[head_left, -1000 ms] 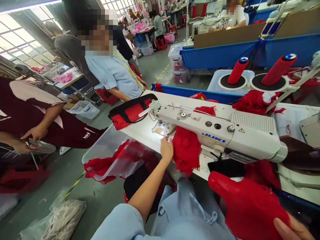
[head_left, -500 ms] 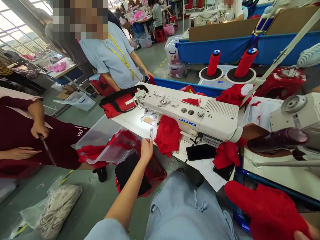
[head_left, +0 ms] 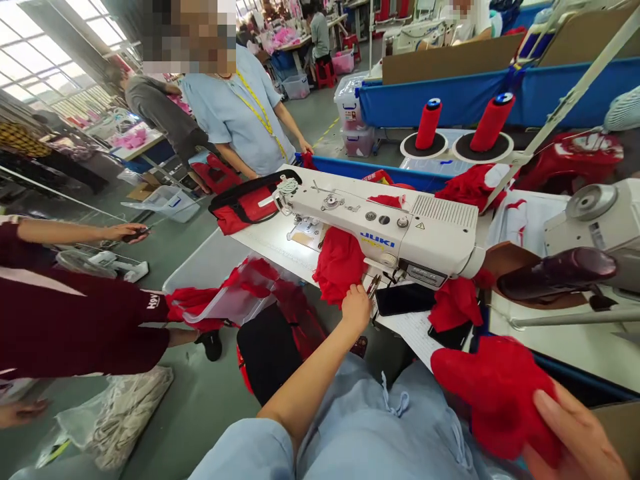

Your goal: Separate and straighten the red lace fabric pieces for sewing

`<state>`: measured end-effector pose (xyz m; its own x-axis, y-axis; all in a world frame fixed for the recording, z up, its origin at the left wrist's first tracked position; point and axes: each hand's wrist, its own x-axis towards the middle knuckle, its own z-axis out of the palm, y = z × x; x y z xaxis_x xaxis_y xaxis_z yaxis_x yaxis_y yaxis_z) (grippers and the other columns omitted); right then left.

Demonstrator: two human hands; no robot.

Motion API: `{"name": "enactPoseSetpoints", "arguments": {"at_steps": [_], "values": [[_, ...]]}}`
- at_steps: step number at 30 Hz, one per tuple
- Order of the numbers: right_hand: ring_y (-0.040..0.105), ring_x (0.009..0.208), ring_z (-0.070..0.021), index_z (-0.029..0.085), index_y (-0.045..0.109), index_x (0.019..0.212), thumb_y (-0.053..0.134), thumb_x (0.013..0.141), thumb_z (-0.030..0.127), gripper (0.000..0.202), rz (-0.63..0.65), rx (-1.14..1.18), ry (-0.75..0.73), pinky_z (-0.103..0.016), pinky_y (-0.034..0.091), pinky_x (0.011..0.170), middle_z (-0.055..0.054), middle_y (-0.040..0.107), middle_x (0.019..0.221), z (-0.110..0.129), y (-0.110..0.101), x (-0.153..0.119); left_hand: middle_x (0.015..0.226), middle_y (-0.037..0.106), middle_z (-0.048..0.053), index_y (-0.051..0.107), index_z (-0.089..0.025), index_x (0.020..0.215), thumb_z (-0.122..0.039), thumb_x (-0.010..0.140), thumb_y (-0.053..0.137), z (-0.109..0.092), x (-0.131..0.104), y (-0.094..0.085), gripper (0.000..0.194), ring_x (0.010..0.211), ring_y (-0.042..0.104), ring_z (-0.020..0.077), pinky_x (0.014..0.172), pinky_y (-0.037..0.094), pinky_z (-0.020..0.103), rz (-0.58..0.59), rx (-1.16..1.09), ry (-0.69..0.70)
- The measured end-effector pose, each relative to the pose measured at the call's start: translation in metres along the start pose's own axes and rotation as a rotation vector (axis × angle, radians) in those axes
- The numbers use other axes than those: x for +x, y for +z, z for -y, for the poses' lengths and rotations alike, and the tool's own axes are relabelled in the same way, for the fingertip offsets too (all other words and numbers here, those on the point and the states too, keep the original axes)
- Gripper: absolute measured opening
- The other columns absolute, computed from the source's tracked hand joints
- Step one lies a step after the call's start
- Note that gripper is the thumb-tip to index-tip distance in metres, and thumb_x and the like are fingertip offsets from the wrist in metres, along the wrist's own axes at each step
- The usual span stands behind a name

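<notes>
My left hand (head_left: 356, 309) is closed around small thread snips (head_left: 374, 285), whose metal tips point up near the front edge of the machine table. Just beside that hand, a bunched red cloth (head_left: 340, 263) hangs over the table edge below the arm of the white sewing machine (head_left: 375, 223). At the lower right, my right hand (head_left: 575, 420) grips a red fabric piece (head_left: 500, 393), thumb on top and fingers partly hidden beneath. The piece is held in the air above my lap, to the right. A black phone (head_left: 405, 300) lies right of the snips.
A clear plastic bin (head_left: 200, 267) with red fabric stands left of the table. A black and red bag (head_left: 255, 193) lies on the table's far end. Two red thread cones (head_left: 429, 125) stand behind the machine. One co-worker stands across the table, another (head_left: 75, 327) at left.
My left hand has moved right with the snips, from the table's front left to beside the hanging red cloth. My right hand has brought its red piece slightly left and up.
</notes>
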<state>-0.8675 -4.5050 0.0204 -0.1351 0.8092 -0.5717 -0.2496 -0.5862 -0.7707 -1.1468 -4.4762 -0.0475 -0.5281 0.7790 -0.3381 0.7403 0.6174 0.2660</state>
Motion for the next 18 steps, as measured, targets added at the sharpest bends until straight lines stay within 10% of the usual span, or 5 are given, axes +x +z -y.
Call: {"name": "enactPoseSetpoints", "arguments": {"at_steps": [4,8,13,18], "values": [[0.070,0.073,-0.0248,0.028,0.077,0.079,0.090,0.046,0.046,0.039,0.000,0.148,0.038,-0.035,0.061,0.070,-0.002,0.075,0.076,0.013,0.064,0.009,0.126,0.050,0.022,0.051,-0.010,0.115,-0.017,0.093,0.040,0.014,-0.019,-0.014,0.026,0.119,0.050,0.0301,0.099,0.039,0.046,0.095,-0.154,0.112],[0.071,0.073,-0.0192,0.029,0.076,0.080,0.092,0.045,0.041,0.041,0.026,0.330,0.048,-0.031,0.060,0.073,0.001,0.076,0.080,0.014,0.109,0.018,0.099,0.067,0.014,0.064,-0.013,0.094,-0.044,0.098,0.021,0.029,-0.046,-0.024,0.053,0.095,0.063,0.0225,0.088,0.047,0.036,0.451,-0.402,0.246],[0.071,0.084,-0.0231,0.027,0.076,0.083,0.092,0.045,0.039,0.043,0.089,0.339,0.093,-0.035,0.059,0.077,-0.002,0.077,0.085,0.002,0.137,0.020,0.115,0.068,0.017,0.066,-0.013,0.108,-0.082,0.079,0.017,0.034,-0.062,-0.025,0.089,0.110,0.062,0.0266,0.098,0.042,0.043,1.120,-1.520,0.053],[0.070,0.090,-0.0250,0.026,0.076,0.083,0.090,0.053,0.037,0.035,0.134,0.298,-0.002,-0.039,0.057,0.084,-0.002,0.077,0.088,-0.012,0.149,0.028,0.103,0.074,0.006,0.067,-0.018,0.107,-0.047,0.083,0.063,0.028,-0.060,-0.032,0.037,0.106,0.064,0.0186,0.100,0.043,0.034,0.855,-2.158,-0.246]]}}
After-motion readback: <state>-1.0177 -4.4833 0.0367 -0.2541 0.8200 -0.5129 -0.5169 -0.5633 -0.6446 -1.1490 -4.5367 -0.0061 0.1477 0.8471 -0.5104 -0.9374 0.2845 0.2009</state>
